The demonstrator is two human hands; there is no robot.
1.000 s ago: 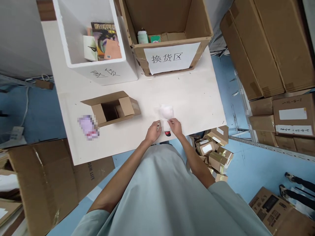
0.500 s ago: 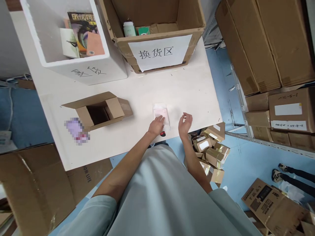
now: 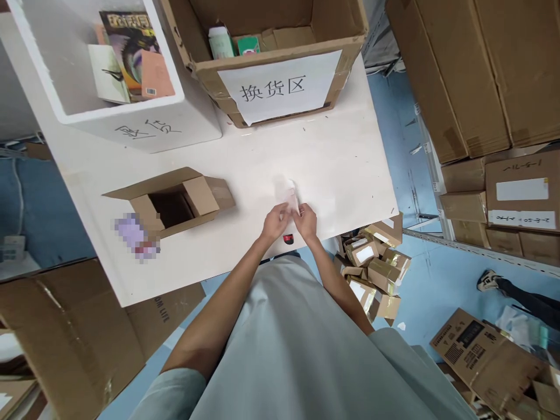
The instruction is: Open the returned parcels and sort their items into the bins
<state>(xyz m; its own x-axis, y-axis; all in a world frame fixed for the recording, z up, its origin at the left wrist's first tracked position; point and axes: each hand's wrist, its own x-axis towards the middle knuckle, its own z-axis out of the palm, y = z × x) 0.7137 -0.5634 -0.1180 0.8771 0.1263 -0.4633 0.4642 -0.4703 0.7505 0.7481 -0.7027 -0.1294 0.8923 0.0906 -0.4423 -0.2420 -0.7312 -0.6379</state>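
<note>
A thin whitish-pink paper-like item (image 3: 291, 192) is held up between my two hands near the table's front edge. My left hand (image 3: 276, 221) grips it from the left with fingers bent around its lower end. On the other side my right hand (image 3: 306, 221) pinches its lower right edge. Just below them a small red and black object (image 3: 287, 239) lies on the white table (image 3: 341, 169). An open cardboard box (image 3: 188, 198) rests to the left, its flaps spread, beside a pixelated purple item (image 3: 135, 236).
At the back stand a white foam box (image 3: 184, 119) holding books and a large labelled carton (image 3: 280, 87) with small boxes inside. Small cartons (image 3: 380, 271) are piled on the floor at right. Shelved boxes (image 3: 520, 192) line the far right, and another person's leg (image 3: 525, 291) shows below.
My right hand has come left and closed on the item. The item, flat under my left hand before, is now tilted up between both hands. The view has shifted slightly.
</note>
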